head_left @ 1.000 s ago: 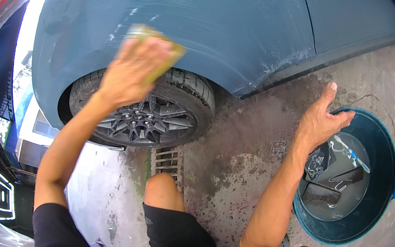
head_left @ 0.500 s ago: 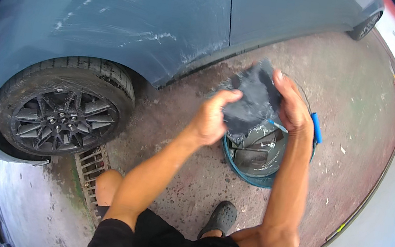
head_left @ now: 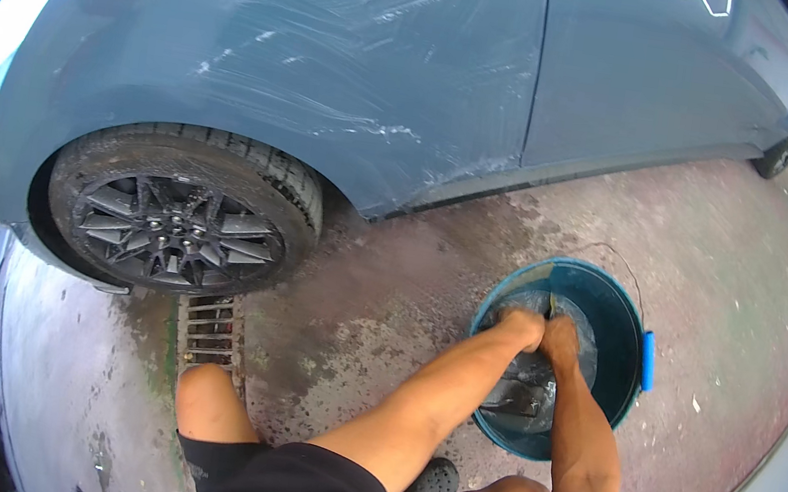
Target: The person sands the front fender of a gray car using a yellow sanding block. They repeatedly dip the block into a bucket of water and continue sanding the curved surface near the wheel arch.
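Observation:
Both my hands are down inside a dark teal bucket (head_left: 619, 378) of cloudy water. My left hand (head_left: 518, 328) is closed, its knuckles up and its fingers curled down toward the water. Right beside it, almost touching, my right hand (head_left: 560, 340) is closed as well. Their fingertips and whatever they grip are hidden by the hands and the water. A small dark, yellowish-edged bit shows just past them. Under the water near my wrists lies a dark grey, angular shape (head_left: 514, 398).
A blue-grey car (head_left: 419, 68) with whitish smears on its panel stands ahead. Its front wheel (head_left: 180, 226) is at left, above a metal floor drain grate (head_left: 211, 326). The bucket's wire handle has a blue grip (head_left: 648, 360). Worn concrete floor surrounds the bucket.
My hands, which held a wet dark grey cloth above the bucket, have gone down into its water. The cloth is no longer plainly visible. The view has shifted, so the bucket shows fully.

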Demonstrator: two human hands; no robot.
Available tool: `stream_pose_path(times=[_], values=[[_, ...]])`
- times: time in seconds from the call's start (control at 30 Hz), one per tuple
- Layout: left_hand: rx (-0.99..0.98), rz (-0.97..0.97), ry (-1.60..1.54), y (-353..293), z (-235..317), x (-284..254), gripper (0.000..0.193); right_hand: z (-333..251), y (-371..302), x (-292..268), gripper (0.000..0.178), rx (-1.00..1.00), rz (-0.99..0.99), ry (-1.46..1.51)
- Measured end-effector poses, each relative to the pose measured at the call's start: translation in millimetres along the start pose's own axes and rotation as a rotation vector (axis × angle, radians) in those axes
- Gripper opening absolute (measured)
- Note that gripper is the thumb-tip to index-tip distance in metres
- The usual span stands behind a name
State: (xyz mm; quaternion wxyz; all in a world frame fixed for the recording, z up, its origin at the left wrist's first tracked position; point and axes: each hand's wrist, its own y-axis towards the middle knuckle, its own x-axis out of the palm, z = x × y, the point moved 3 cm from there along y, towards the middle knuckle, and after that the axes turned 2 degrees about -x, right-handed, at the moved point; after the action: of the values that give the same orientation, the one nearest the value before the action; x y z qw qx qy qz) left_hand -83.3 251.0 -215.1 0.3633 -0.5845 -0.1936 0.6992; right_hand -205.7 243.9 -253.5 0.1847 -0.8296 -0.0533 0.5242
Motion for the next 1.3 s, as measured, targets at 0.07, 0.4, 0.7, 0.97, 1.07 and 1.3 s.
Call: stream_pose_path(times=[0.07, 0.4, 0.7, 0.97, 1.07, 1.3], values=[[0.04, -0.049, 0.05, 8.0, -40.2, 45.7, 0.043, -41.0, -41.5, 20.0, 0.047, -0.042, -0.049, -0.103], [0.79, 0.548, -0.28, -224.3, -53.9, -133.1, 0.053, 8.8, -9.3, -21.7, 0.042, -0.14, -0.394, -0.222], [0.558, 1.051, 0.465, -480.4, -211.8, -343.3, 0.042, -138.8, -137.0, -186.9, 0.032, 0.093, 0.129, 1.107], [0.102, 1.562, 1.25, -574.5, -331.1, -480.5, 0.069, -373.0, -91.4, -154.2, 0.059, -0.042, 0.523, 1.355], [0.045, 1.532, 1.168, -563.2, -335.8, -469.2, 0.075, -471.8, -109.9, -116.8, 0.07, -0.148, 0.799, 1.36], [0.064, 1.493, 1.213, -580.2, -317.9, -466.1, 0.071, -511.1, -131.0, -102.4, 0.091, -0.202, 0.727, 1.548]])
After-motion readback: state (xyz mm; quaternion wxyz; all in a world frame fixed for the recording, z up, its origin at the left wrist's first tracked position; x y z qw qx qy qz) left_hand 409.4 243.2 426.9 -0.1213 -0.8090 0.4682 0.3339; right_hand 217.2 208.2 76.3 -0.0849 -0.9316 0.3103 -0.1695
